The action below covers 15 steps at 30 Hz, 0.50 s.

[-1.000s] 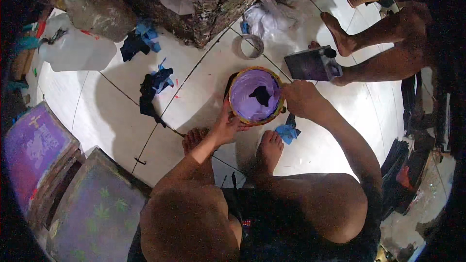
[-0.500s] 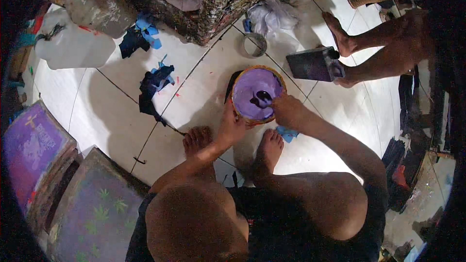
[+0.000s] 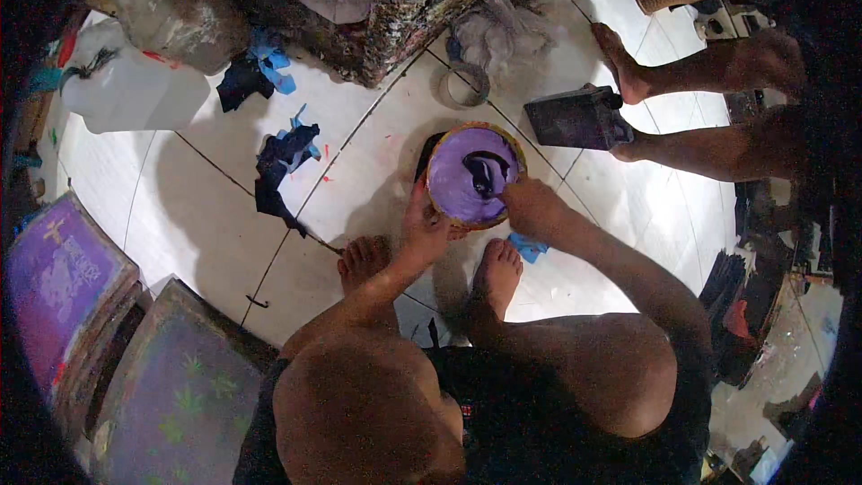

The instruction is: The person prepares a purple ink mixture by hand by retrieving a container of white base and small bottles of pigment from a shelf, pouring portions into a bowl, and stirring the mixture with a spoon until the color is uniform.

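Observation:
A round tub [image 3: 523, 151] with a stained yellowish rim stands between my feet. Inside is thick purple paint [image 3: 453, 162], with a dark, nearly black swirl [image 3: 480, 177] curving through its middle. My left hand [image 3: 426, 226] is closed on the tub's near-left side, fingers against its wall. Over the right part of the rim, my right hand [image 3: 536, 209] is closed in a grip, its fingertips down at the paint. It holds a stirring tool, mostly hidden by the hand and the dark paint, so its exact shape cannot be made out.
Dark and blue scraps [image 3: 285, 162] lie on the tiled floor left of the tub. Beyond it are a tape-like ring [image 3: 463, 85] and a dark rectangular box [image 3: 575, 119] by another person's foot [image 3: 633, 81]. Purple-stained framed screens [image 3: 72, 260] stand at left, below a white jug [image 3: 135, 90].
My right hand has moved slightly at the rim, and the dark patch in the paint has spread into a longer curved streak. My left hand keeps its grip. The other person's legs have shifted.

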Each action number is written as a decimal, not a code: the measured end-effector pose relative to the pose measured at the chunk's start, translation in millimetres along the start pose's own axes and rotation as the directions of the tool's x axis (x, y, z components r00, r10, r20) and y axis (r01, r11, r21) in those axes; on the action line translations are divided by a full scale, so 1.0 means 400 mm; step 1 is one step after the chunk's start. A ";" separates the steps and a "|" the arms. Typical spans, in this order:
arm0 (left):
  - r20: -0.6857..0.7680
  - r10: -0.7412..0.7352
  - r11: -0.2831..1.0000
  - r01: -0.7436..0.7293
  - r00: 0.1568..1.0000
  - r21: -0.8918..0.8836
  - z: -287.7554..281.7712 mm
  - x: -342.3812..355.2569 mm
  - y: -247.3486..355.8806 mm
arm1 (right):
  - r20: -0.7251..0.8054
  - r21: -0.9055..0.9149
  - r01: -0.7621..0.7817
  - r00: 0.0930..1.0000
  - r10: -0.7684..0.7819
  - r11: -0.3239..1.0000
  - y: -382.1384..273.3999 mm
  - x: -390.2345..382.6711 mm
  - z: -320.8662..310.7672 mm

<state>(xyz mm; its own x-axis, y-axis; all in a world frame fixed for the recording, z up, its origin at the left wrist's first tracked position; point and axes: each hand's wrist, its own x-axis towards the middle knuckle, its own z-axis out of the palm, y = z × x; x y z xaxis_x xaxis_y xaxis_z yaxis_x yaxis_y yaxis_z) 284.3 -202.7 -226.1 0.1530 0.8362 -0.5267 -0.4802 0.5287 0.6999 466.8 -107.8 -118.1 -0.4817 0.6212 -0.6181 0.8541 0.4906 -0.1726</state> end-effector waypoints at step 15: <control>0.038 -0.079 0.996 0.078 0.996 0.032 0.005 -0.026 0.066 | -0.085 -0.016 -0.014 0.996 0.013 1.000 0.024 0.015 -0.079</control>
<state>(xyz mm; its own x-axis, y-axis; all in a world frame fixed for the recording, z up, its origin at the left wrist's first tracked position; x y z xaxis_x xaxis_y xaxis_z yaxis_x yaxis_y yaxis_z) 271.9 -197.1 -201.2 0.2237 0.7965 -0.5618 -0.4390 0.5969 0.6715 465.9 -80.1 -99.2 -0.4858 0.6771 -0.5527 0.8575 0.4916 -0.1515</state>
